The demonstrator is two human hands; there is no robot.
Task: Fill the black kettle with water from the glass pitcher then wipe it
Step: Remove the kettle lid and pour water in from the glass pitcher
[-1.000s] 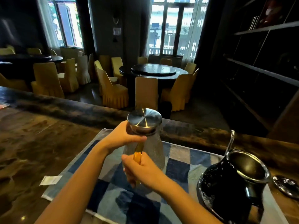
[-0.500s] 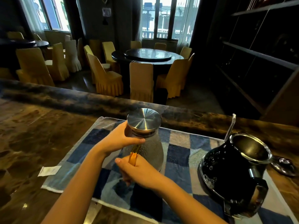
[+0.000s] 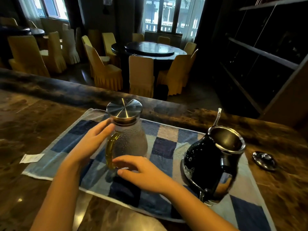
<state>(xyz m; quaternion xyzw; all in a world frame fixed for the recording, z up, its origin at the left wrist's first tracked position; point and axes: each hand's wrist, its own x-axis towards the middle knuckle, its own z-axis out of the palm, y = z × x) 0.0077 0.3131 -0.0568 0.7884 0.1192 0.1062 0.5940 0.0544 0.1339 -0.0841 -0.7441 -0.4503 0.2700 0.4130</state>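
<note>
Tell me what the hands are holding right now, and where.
Nothing gripped. Left hand rests open on the pitcher neck; right hand hovers open by its handle base.

My dark marbled table [image 3: 33, 130] carries a blue checked towel [image 3: 166, 147] spread flat, a small white paper slip [image 3: 31, 158] just beside the towel's left edge, and a shiny metal lid [image 3: 264, 160] off its right edge.

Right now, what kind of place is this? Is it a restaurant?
Probably a restaurant or banquet hall. Beyond the marble counter stands a big round dining table ringed by chairs in yellow covers, with more covered chairs at another table on the left. Dark shelving lines the right wall.
</note>
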